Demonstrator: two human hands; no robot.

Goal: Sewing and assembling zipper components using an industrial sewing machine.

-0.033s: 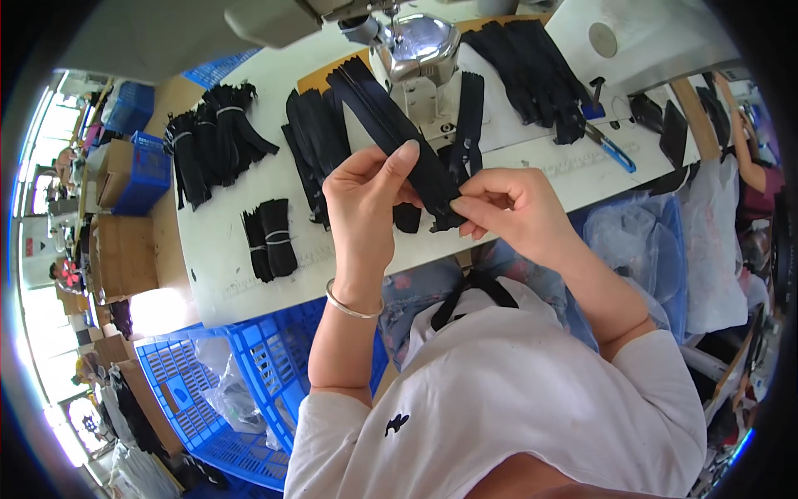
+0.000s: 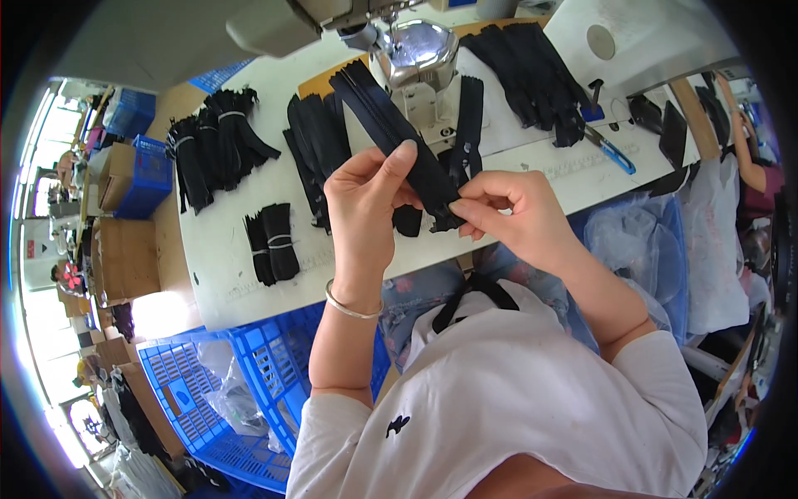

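A black zipper point(image 2: 386, 116) slants across the front of the sewing machine, held up over the table edge. My left hand point(image 2: 366, 187) grips it around the middle, thumb on top. At its lower end, my right hand point(image 2: 507, 208) pinches the tape between thumb and fingers. Behind the zipper stands the sewing machine's shiny metal bed point(image 2: 416, 54). Another black zipper point(image 2: 468, 125) hangs down beside the machine, close to my right hand. More loose black zippers point(image 2: 317, 137) lie just left of the held one.
Tied black zipper bundles point(image 2: 218, 137) and a smaller bundle point(image 2: 272, 241) rest on the white table point(image 2: 216, 291). At the right are a zipper pile point(image 2: 528, 79), blue-handled snips point(image 2: 617, 156) and a dark phone-like slab point(image 2: 673, 137). Blue crates point(image 2: 249, 366) stand below left.
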